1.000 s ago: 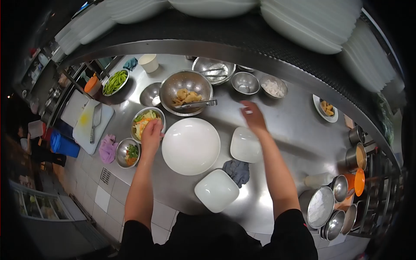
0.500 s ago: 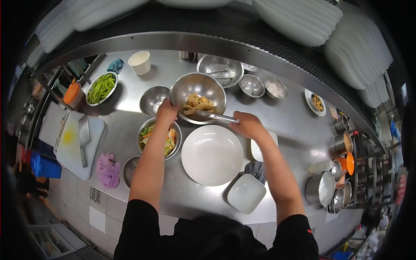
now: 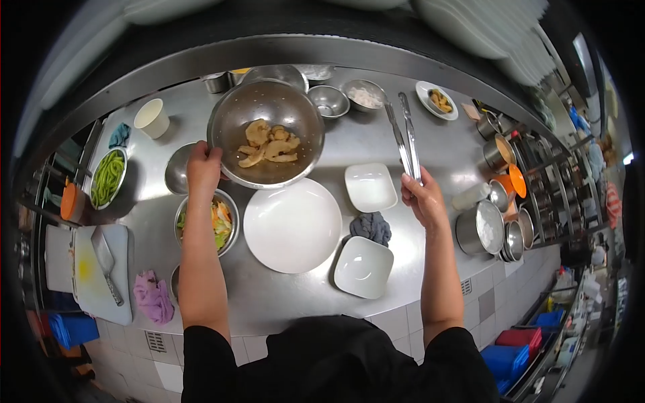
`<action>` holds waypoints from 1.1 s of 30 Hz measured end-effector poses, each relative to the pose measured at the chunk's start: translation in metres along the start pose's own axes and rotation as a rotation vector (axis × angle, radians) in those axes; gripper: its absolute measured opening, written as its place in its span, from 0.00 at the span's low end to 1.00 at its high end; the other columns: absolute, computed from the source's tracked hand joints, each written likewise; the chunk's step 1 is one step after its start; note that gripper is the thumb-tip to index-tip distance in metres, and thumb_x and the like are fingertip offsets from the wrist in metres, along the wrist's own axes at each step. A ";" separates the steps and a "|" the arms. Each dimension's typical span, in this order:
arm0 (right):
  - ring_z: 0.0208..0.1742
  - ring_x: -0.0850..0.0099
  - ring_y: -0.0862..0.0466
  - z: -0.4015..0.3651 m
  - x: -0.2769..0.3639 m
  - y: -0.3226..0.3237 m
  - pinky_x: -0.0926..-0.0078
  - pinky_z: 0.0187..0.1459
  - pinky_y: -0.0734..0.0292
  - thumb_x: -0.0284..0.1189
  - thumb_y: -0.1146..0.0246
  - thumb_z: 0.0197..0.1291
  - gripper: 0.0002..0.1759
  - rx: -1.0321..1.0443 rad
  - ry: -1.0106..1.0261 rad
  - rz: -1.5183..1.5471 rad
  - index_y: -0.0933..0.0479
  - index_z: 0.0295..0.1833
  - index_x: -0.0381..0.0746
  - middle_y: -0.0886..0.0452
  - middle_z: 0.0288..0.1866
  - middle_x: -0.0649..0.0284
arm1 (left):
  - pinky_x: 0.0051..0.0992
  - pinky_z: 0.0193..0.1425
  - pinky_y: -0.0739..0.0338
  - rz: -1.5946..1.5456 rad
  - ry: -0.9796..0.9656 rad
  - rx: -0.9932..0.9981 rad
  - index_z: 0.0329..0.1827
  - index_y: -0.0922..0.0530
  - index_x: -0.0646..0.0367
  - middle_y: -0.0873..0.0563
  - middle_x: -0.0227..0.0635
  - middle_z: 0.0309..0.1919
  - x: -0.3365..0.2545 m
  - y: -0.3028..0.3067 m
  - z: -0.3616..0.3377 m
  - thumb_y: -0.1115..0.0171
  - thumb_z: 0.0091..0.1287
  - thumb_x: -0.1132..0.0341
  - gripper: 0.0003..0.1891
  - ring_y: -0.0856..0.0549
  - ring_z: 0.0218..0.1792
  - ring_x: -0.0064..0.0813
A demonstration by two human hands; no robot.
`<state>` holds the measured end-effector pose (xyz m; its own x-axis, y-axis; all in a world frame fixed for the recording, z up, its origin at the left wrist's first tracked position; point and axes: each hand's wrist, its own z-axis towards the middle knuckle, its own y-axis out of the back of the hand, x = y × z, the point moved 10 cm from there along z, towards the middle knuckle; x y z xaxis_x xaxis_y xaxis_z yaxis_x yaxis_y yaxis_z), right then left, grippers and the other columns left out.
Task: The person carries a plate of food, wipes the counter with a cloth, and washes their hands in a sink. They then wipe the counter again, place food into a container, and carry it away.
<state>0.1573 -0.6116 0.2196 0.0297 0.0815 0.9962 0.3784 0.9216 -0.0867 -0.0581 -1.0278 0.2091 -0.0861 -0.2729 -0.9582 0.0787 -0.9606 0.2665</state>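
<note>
My left hand [image 3: 204, 168] grips the rim of a large steel mixing bowl [image 3: 232, 111], which is tilted toward me. Pale brown, battered-looking food pieces [image 3: 269, 143] lie in the bottom of that bowl. Metal tongs [image 3: 407, 144] are held by the handle end in my right hand [image 3: 424, 195], their two arms apart and pointing away from me, with nothing between the tips. Just below the bowl lies a big round white plate [image 3: 293, 228] with nothing on it. A steel bowl of cut vegetables [image 3: 218, 225] is partly covered by my left forearm.
Two square white dishes, one far [image 3: 371, 188] and one near [image 3: 363, 267], flank a grey cloth [image 3: 371, 227]. At left are green peppers [image 3: 107, 178], a cutting board [image 3: 121, 255] with a cleaver [image 3: 106, 262], and a purple cloth [image 3: 154, 295]. A shelf edge [image 3: 302, 50] overhangs the back.
The mixing bowl has been lifted nearer to me and tilted. My right hand has swung the tongs out of the bowl to the right, and their arms have spread. The view has shifted right.
</note>
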 end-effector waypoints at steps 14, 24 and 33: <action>0.46 0.58 0.18 -0.009 -0.021 0.049 0.62 0.47 0.24 0.47 0.38 0.57 0.27 -0.113 0.041 -1.034 0.24 0.55 0.40 0.17 0.45 0.53 | 0.44 0.36 0.26 0.287 -0.324 0.236 0.39 0.28 0.65 0.18 0.52 0.27 -0.076 -0.196 -0.098 0.45 0.60 0.64 0.12 0.18 0.31 0.54; 0.48 0.58 0.19 -0.012 -0.051 0.078 0.61 0.49 0.25 0.44 0.37 0.57 0.20 -0.035 -0.050 -1.198 0.22 0.49 0.43 0.18 0.44 0.54 | 0.43 0.42 0.24 0.361 -0.748 0.088 0.54 0.27 0.61 0.17 0.49 0.40 -0.109 -0.225 -0.118 0.46 0.61 0.68 0.17 0.18 0.38 0.51; 0.46 0.58 0.19 -0.034 -0.064 0.105 0.63 0.47 0.25 0.46 0.36 0.56 0.25 -0.133 -0.059 -1.072 0.24 0.55 0.41 0.19 0.47 0.51 | 0.42 0.47 0.23 0.258 -0.780 -0.142 0.42 0.26 0.63 0.17 0.46 0.46 -0.134 -0.182 -0.106 0.45 0.60 0.69 0.09 0.18 0.43 0.51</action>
<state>0.2266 -0.5329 0.1468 -0.4200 -0.7209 0.5512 0.2785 0.4757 0.8344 0.0442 -0.8107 0.2780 -0.7074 -0.4915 -0.5080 0.3100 -0.8616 0.4020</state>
